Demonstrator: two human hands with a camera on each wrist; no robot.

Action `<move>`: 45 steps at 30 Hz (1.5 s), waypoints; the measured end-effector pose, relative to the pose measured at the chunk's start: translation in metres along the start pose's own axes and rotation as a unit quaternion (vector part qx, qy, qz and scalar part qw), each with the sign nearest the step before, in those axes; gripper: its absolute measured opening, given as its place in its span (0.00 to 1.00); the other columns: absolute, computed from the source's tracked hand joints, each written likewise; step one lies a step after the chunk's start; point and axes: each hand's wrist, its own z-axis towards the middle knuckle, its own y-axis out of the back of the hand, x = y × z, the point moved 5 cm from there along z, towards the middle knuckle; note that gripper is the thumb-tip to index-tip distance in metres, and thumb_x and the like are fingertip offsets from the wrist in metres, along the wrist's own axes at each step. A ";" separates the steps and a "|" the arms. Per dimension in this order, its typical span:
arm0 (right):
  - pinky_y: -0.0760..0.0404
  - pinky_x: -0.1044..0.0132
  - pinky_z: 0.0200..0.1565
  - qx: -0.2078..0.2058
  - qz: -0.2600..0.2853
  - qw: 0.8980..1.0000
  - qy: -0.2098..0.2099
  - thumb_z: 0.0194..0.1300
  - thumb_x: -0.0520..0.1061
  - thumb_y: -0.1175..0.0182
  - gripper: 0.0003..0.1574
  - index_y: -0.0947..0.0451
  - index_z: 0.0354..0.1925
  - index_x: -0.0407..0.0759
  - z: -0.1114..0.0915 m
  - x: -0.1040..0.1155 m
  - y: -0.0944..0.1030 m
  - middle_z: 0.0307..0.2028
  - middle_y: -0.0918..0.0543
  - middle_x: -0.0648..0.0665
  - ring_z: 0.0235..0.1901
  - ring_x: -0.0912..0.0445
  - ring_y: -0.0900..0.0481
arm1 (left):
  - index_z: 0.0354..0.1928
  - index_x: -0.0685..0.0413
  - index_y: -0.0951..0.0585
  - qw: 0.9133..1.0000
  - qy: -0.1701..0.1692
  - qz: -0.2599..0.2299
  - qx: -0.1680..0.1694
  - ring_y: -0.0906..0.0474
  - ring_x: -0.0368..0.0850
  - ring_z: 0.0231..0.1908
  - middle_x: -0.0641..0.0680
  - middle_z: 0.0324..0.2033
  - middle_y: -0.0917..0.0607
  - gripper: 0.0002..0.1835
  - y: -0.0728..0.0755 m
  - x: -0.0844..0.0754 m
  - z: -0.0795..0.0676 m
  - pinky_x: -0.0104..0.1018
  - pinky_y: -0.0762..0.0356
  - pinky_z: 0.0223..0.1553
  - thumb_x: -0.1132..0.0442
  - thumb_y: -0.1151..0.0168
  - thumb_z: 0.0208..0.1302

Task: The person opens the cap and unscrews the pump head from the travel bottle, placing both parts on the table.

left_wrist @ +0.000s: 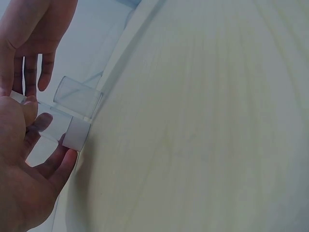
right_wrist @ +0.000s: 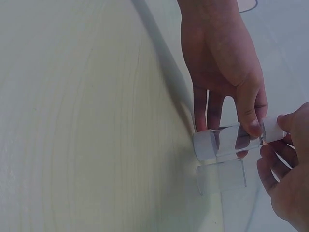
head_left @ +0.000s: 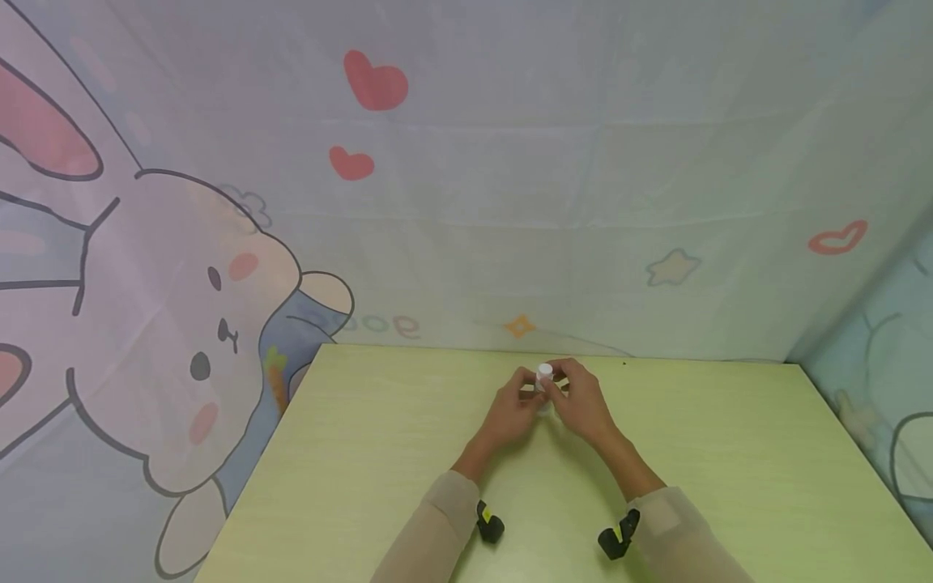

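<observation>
A clear bottle (right_wrist: 223,140) with a white base (left_wrist: 76,134) and a white cap (head_left: 545,371) stands upright toward the far side of the table. My left hand (head_left: 512,411) holds its transparent body, thumb on one side and fingers curled round the other. At the top, my right hand (head_left: 585,406) pinches the white cap between thumb and fingers. A short clear cylinder (left_wrist: 77,98) sits right beside the bottle, close to the base. Part of the bottle is hidden behind the fingers, mostly in the head view.
The table (head_left: 729,453) has a pale yellow-green wood-grain top. Its far edge meets a cloth backdrop (head_left: 510,202) printed with a rabbit and hearts. Another patterned cloth (head_left: 889,364) hangs along the right side. Black devices (head_left: 490,525) are strapped at both wrists.
</observation>
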 end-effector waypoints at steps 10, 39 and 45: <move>0.15 0.47 0.53 0.009 0.000 1.000 -0.005 0.77 0.37 0.37 0.17 0.22 0.60 0.32 -0.002 0.000 0.000 0.52 0.17 0.36 0.53 0.42 0.19 | 0.58 0.44 0.25 1.000 -0.005 -0.001 0.001 0.16 0.53 0.61 0.51 0.64 0.18 0.11 -0.001 0.000 0.000 0.45 0.15 0.58 0.53 0.39 0.80; 0.18 0.47 0.54 -0.023 0.014 0.999 -0.044 0.74 0.45 0.31 0.18 0.22 0.54 0.35 -0.001 -0.001 0.002 0.50 0.18 0.38 0.53 0.43 0.21 | 0.57 0.41 0.26 1.000 0.008 -0.004 0.006 0.17 0.52 0.62 0.53 0.67 0.19 0.14 0.000 -0.001 -0.001 0.49 0.16 0.60 0.45 0.40 0.80; 0.17 0.45 0.53 -0.023 0.011 0.999 -0.026 0.75 0.43 0.32 0.17 0.22 0.54 0.33 0.000 0.002 0.003 0.51 0.17 0.37 0.53 0.42 0.20 | 0.57 0.43 0.25 1.000 -0.001 -0.004 0.001 0.17 0.53 0.62 0.53 0.66 0.19 0.12 0.000 -0.001 0.000 0.47 0.15 0.59 0.50 0.39 0.80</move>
